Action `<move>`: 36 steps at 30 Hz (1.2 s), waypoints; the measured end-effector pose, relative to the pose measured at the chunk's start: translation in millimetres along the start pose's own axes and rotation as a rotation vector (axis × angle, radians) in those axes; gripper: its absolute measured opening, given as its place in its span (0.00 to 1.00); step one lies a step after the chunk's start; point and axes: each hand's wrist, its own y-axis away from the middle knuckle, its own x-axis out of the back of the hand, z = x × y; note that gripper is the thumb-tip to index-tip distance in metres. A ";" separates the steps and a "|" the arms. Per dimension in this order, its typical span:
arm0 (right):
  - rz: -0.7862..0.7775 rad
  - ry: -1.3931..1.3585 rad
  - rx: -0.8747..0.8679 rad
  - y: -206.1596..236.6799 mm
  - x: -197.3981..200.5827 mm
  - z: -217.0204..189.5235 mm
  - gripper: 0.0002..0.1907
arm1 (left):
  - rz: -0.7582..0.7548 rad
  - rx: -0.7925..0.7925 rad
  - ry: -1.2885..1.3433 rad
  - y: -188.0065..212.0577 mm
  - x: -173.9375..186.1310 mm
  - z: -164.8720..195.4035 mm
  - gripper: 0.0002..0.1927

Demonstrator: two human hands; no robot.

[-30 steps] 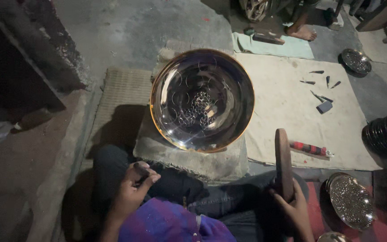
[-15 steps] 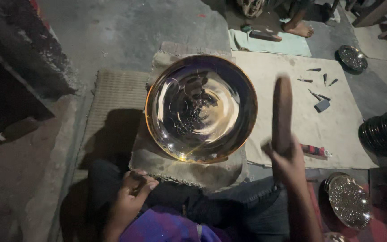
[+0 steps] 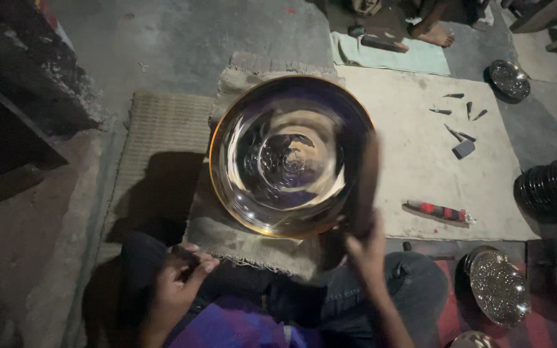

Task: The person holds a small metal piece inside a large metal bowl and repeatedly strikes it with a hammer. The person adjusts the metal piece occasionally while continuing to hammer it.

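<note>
A large shiny metal bowl (image 3: 289, 154) with a patterned centre lies on a burlap cloth (image 3: 227, 235) in front of my knees. My right hand (image 3: 365, 248) grips a dark wooden mallet (image 3: 365, 183), blurred, its head at the bowl's right rim. Low on the left, my left hand (image 3: 178, 280) rests by my knee with its fingers curled around a small dark object that I cannot make out.
A pale mat (image 3: 420, 154) to the right carries several small chisels (image 3: 462, 109) and a red-handled tool (image 3: 436, 211). Engraved metal plates (image 3: 498, 287) lie at the lower right, a dark stack of plates (image 3: 552, 190) at the right edge. Another person's foot (image 3: 436, 33) shows at the top.
My right hand has swung the mallet from upright beside the bowl down to its right rim. The view has shifted, so the bowl looks closer. The left hand has stayed near my knee.
</note>
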 end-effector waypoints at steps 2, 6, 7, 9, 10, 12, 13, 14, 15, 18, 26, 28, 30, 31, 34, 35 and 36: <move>-0.055 -0.025 -0.074 18.6 -4.9 -3.1 0.27 | -0.054 -0.096 -0.095 -3.7 -4.8 3.1 0.12; 0.007 0.076 -0.104 6.3 2.4 -20.3 0.23 | -0.040 0.028 -0.015 -2.9 -12.7 14.2 0.17; 0.062 0.189 -0.149 -3.7 4.8 -25.1 0.21 | -0.049 0.050 -0.020 -2.4 -12.9 17.1 0.18; 0.129 0.253 -0.144 -20.5 8.1 -33.1 0.20 | -0.067 0.091 -0.031 -2.2 -12.2 22.1 0.20; 0.135 0.204 -0.094 -26.2 9.4 -36.0 0.19 | -0.069 0.078 -0.047 -1.4 -12.0 23.7 0.20; 0.135 0.171 -0.037 -28.2 8.7 -39.1 0.20 | -0.072 0.055 -0.083 2.0 -10.3 27.1 0.21; 0.131 0.189 -0.029 -24.7 6.5 -39.2 0.21 | -0.078 0.069 -0.107 3.8 -9.1 28.3 0.21; 0.128 0.207 -0.021 -19.2 4.0 -38.0 0.22 | -0.085 0.082 -0.131 4.7 -8.4 29.2 0.22; 0.122 0.161 -0.043 -12.2 1.1 -36.0 0.22 | -0.093 0.095 -0.154 4.9 -8.5 29.9 0.22; 0.116 0.028 -0.106 10.5 -10.9 -25.8 0.22 | -0.140 0.143 0.079 -6.1 -16.6 30.1 0.21; -0.019 0.046 -0.168 38.3 -2.5 -16.5 0.21 | -0.314 -0.081 0.024 -64.5 -82.2 58.4 0.21; 0.010 -0.048 -0.191 47.7 8.4 -22.6 0.27 | -0.338 -0.090 0.020 -76.3 -93.3 72.1 0.21; 0.030 -0.088 -0.285 61.1 18.2 -28.3 0.29 | -0.350 -0.111 -0.028 -92.2 -103.4 82.5 0.20; 0.034 -0.081 -0.363 70.2 23.5 -30.5 0.27 | -0.347 -0.094 -0.161 -101.6 -108.7 85.4 0.21; 0.121 -0.182 -0.602 99.5 35.3 -24.3 0.28 | -0.377 -0.155 -0.406 -135.5 -125.3 86.7 0.24; 0.167 -0.237 -0.681 110.1 39.6 -17.8 0.29 | -0.416 -0.255 -0.385 -147.3 -131.7 85.3 0.24; 0.135 -0.302 -0.696 118.4 46.3 -8.0 0.28 | -0.453 -0.354 -0.363 -155.7 -137.1 82.6 0.25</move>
